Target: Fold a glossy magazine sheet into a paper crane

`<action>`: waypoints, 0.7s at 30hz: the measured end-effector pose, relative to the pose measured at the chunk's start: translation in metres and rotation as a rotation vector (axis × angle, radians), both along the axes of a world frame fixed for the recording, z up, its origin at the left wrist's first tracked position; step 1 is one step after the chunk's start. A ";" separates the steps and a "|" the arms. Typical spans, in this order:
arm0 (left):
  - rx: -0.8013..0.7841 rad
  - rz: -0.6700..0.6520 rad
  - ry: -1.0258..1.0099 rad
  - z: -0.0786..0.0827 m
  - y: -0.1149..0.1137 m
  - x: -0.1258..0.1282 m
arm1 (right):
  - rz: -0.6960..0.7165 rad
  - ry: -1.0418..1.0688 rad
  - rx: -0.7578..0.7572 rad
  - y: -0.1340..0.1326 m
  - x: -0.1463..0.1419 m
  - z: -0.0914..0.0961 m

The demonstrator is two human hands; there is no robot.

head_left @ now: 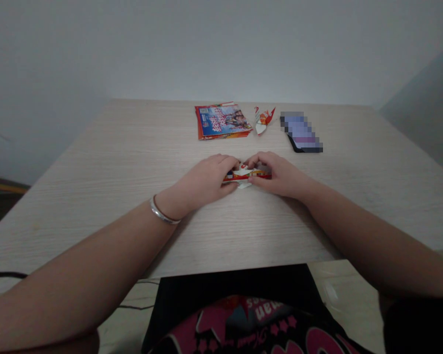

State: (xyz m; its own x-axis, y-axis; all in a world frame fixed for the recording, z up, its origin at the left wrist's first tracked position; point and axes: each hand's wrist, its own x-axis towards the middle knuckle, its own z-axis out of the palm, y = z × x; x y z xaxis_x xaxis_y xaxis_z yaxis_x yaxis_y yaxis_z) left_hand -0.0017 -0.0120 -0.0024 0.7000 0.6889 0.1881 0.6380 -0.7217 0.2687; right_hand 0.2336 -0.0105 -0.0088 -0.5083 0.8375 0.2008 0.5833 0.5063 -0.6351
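Note:
Between my two hands is a piece of folded printed paper [244, 173], white with red, yellow and dark patches, low over the middle of the table. My left hand [216, 179] grips its left end, thumb on the near side and fingers curled over the far side. On the right end, my right hand [276, 172] pinches it the same way. Fingers cover both ends of the paper, so its full shape is partly hidden. A silver bangle [161, 212] circles my left wrist.
Beyond my hands lies a stack of colourful printed sheets [223, 120]. Beside it stands a folded paper figure [264, 120], red and white. A phone [301, 132], its screen blurred out, lies further right. The pale wood-grain table [114, 162] meets a wall behind.

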 end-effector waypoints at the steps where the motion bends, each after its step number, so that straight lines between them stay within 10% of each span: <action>1: 0.010 -0.001 0.002 0.000 0.000 0.000 | -0.017 0.016 -0.029 -0.001 -0.001 0.001; 12: 0.004 0.078 -0.177 -0.003 -0.003 0.002 | -0.102 0.236 -0.006 -0.003 -0.014 -0.004; 21: 0.080 0.013 -0.137 -0.008 0.001 0.003 | -0.063 -0.004 0.162 -0.007 -0.016 0.004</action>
State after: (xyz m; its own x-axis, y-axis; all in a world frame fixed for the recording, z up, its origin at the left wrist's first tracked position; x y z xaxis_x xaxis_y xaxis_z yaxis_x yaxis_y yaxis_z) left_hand 0.0011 -0.0109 -0.0105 0.6554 0.6765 0.3358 0.6082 -0.7363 0.2964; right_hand 0.2181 -0.0172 -0.0046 -0.4566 0.8246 0.3341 0.6197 0.5642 -0.5456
